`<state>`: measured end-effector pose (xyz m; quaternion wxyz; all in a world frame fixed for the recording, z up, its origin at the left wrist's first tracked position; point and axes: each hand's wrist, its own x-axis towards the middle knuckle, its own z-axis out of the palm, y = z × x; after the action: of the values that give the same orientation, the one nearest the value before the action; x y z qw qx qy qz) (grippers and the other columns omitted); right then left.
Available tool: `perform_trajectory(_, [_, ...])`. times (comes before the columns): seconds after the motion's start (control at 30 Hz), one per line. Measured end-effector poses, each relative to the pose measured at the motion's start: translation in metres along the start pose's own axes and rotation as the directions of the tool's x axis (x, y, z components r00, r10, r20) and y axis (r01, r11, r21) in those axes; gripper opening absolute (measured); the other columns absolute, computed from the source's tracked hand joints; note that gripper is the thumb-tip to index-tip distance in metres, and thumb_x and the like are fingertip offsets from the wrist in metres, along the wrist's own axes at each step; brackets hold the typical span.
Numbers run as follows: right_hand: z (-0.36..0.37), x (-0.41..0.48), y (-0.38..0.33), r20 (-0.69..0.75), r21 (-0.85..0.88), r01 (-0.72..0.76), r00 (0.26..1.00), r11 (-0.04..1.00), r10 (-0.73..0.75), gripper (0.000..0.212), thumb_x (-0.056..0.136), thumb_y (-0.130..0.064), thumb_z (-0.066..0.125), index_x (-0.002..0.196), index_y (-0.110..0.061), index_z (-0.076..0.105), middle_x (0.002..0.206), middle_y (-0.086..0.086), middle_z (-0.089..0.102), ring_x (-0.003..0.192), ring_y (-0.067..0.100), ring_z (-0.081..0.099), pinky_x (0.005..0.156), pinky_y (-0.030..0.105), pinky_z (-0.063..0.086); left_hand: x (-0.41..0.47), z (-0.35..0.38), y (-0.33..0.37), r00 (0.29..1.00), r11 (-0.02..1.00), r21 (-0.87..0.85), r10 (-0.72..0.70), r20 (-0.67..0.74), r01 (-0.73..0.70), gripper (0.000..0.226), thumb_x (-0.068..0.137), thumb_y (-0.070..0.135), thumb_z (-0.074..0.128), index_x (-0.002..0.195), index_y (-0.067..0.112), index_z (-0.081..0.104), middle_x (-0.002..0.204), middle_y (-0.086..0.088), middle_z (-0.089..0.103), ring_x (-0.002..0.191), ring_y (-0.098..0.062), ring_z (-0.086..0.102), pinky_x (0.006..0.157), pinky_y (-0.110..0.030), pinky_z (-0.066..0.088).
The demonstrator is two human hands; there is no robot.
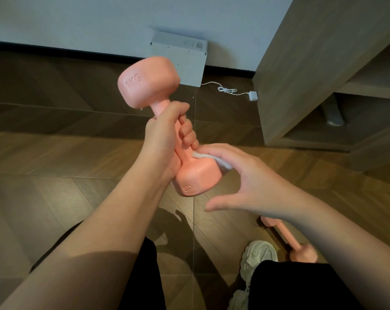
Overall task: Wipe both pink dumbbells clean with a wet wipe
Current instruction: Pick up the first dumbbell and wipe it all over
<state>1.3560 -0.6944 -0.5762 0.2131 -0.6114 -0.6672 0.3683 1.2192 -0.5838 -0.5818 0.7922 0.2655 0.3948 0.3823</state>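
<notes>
Herringbone wood floor (55, 186) lies below. Above it the left hand (165, 135) curls tightly round the handle of a pink 1KG dumbbell (148, 81), held tilted in the air. The right hand (252, 180), fingers straight and thumb spread, presses a white wet wipe (224, 163) onto its lower head. A second pink dumbbell (301, 253) lies on the floor beside a white sneaker (258, 256).

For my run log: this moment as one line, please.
left hand grips held dumbbell; right hand presses wet wipe on lower head; second dumbbell on floor
</notes>
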Motion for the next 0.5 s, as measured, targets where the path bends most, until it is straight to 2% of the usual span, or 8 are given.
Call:
perform_trajectory(0.07, [0.003, 0.002, 0.001, 0.000, -0.077, 0.013, 1.000, 0.997, -0.013, 0.081, 0.069, -0.041, 0.085, 0.139, -0.038, 0.044, 0.134, -0.029, 0.045, 0.125, -0.012, 0.039, 0.095, 0.001, 0.034, -0.001, -0.002, 0.001, 0.999, 0.999, -0.034, -0.032, -0.007, 0.031, 0.034, 0.089, 0.019, 0.060, 0.058, 0.017, 0.045, 0.047, 0.001, 0.039, 0.040, -0.011, 0.033, 0.045, -0.021, 0.038])
perform_trajectory(0.13, [0.003, 0.005, -0.001, -0.094, -0.092, 0.014, 0.995, 0.996, -0.023, 0.072, 0.068, -0.036, 0.086, 0.131, -0.035, 0.052, 0.123, -0.029, 0.052, 0.119, -0.011, 0.045, 0.091, 0.005, 0.038, -0.001, -0.003, 0.001, 0.998, 0.996, -0.064, -0.066, -0.001, 0.066, 0.034, 0.089, 0.019, 0.060, 0.059, 0.017, 0.046, 0.047, 0.002, 0.039, 0.040, -0.010, 0.034, 0.044, -0.021, 0.038])
perform_trajectory(0.23, [0.002, 0.007, -0.001, -0.135, -0.126, 0.017, 0.990, 0.992, -0.035, 0.067, 0.065, -0.039, 0.088, 0.125, -0.033, 0.058, 0.113, -0.030, 0.056, 0.113, -0.009, 0.050, 0.091, 0.009, 0.039, -0.002, -0.003, 0.001, 0.996, 0.994, -0.059, -0.092, 0.017, 0.093, 0.033, 0.090, 0.019, 0.059, 0.059, 0.017, 0.047, 0.048, 0.002, 0.040, 0.040, -0.010, 0.035, 0.043, -0.020, 0.039])
perform_trajectory(0.33, [0.009, 0.003, -0.001, -0.215, -0.181, 0.057, 0.972, 0.982, -0.096, 0.064, 0.066, -0.039, 0.087, 0.124, -0.029, 0.062, 0.119, -0.023, 0.060, 0.118, -0.004, 0.049, 0.099, 0.021, 0.039, -0.002, -0.003, 0.001, 0.996, 0.995, -0.033, -0.089, 0.016, 0.090, 0.033, 0.090, 0.019, 0.059, 0.060, 0.017, 0.046, 0.048, 0.002, 0.040, 0.040, -0.010, 0.035, 0.043, -0.020, 0.039])
perform_trajectory(0.4, [0.016, 0.002, 0.000, -0.257, -0.246, 0.104, 0.952, 0.964, -0.168, 0.061, 0.068, -0.037, 0.086, 0.123, -0.025, 0.063, 0.122, -0.017, 0.062, 0.120, -0.003, 0.048, 0.102, 0.024, 0.036, -0.001, -0.003, 0.002, 0.996, 0.996, -0.016, -0.084, 0.003, 0.084, 0.033, 0.089, 0.019, 0.060, 0.060, 0.016, 0.046, 0.048, 0.002, 0.041, 0.040, -0.010, 0.035, 0.043, -0.020, 0.039])
perform_trajectory(0.5, [0.016, 0.004, 0.004, -0.206, -0.287, 0.064, 0.970, 0.956, -0.127, 0.061, 0.070, -0.049, 0.081, 0.124, -0.031, 0.059, 0.124, -0.019, 0.061, 0.121, -0.005, 0.045, 0.107, 0.027, 0.028, 0.000, -0.002, 0.000, 0.997, 0.997, 0.035, -0.072, -0.001, 0.072, 0.033, 0.089, 0.018, 0.061, 0.058, 0.016, 0.047, 0.047, 0.002, 0.041, 0.039, -0.010, 0.036, 0.044, -0.021, 0.039])
